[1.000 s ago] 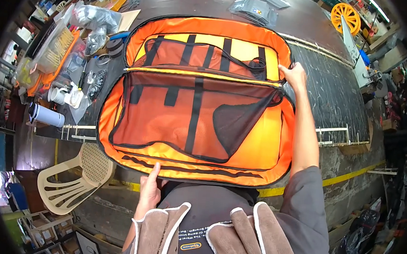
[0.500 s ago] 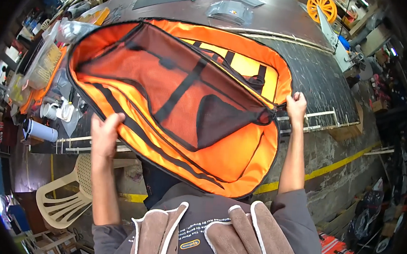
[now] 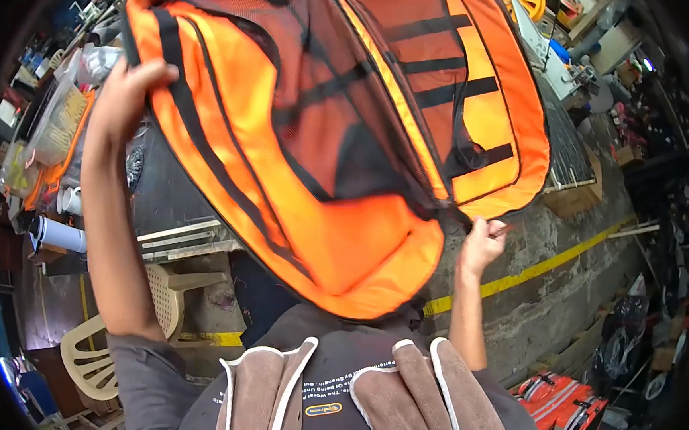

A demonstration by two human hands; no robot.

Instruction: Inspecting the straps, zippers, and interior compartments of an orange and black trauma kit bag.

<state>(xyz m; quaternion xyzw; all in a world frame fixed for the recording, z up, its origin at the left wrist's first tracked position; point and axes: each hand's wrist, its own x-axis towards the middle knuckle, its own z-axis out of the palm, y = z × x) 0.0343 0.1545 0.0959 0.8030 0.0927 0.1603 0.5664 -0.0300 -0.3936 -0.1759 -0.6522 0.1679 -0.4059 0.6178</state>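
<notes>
A large orange bag point(image 3: 358, 252) is spread open before me, lined in bright orange with black edging. Dark mesh panels point(image 3: 315, 61) cover much of its inside, and black straps run across both halves. My left hand point(image 3: 133, 92) is closed on the bag's left rim, thumb over the inner side. At the lower right, the fingers of my right hand point(image 3: 482, 245) pinch the black edge near the fold between the two halves. The bag's far end runs out of the picture at the top.
Under the bag is a dark worktable point(image 3: 174, 195). A white cylindrical container point(image 3: 59, 233) and plastic bags sit at the left. A beige plastic chair point(image 3: 95, 357) stands lower left, and a red-orange bag point(image 3: 562, 422) lies lower right. A yellow line point(image 3: 548, 273) crosses the floor.
The bag has been lifted and swung, its far end rising out of view and its right half opening wider. My left hand has moved up and left, my right hand down and slightly left.
</notes>
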